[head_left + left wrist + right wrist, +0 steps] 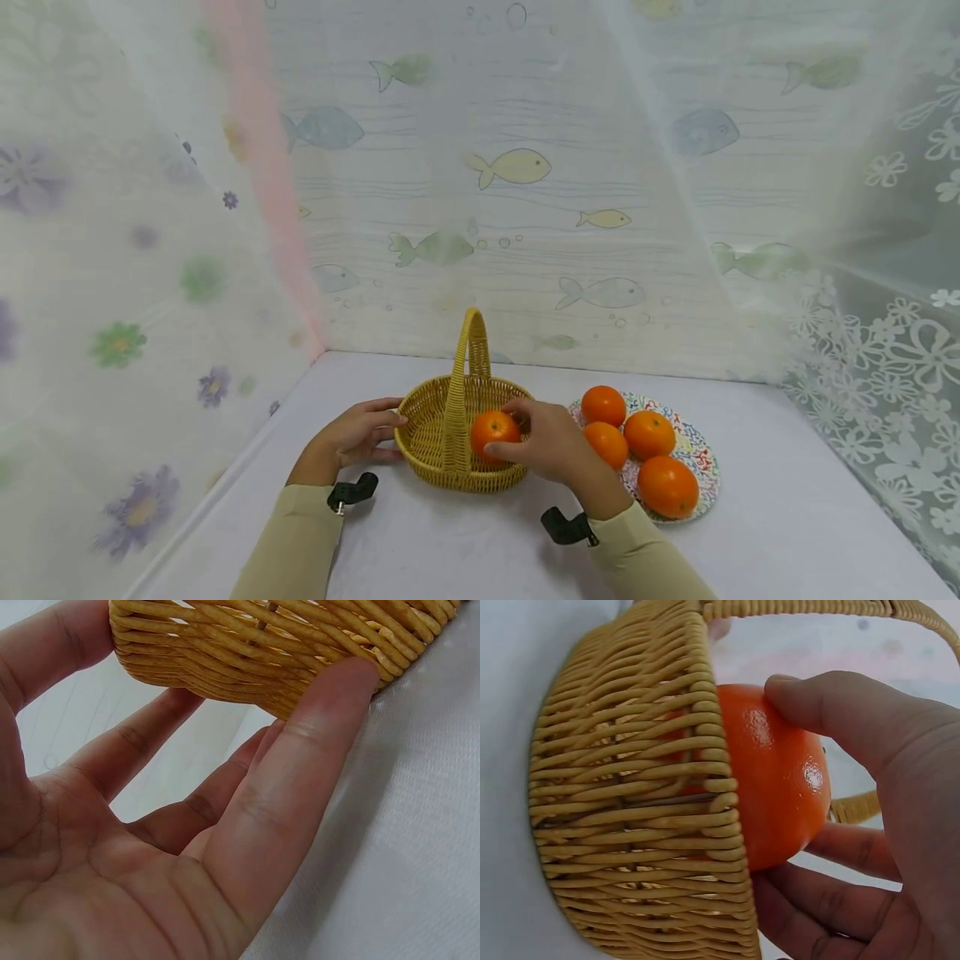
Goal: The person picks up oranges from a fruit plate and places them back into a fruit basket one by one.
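Observation:
A woven yellow wicker basket (429,417) with a tall arched handle stands on the table. My right hand (551,437) holds a glossy orange (495,435) between thumb and fingers, at the basket's right side. In the right wrist view, the orange (776,780) sits partly below the rim of the basket (645,787), and the thumb presses its upper surface. At the basket's left end, my left hand (363,432) touches the outside and rim. Its fingers are spread and fairly straight against the weave in the left wrist view.
To the right, a round plate with a colourful pattern (705,467) carries several oranges (649,435). White cloth covers the table (450,550). Fish-printed curtain (517,167) hangs behind, and flowered curtains (120,346) close in both sides.

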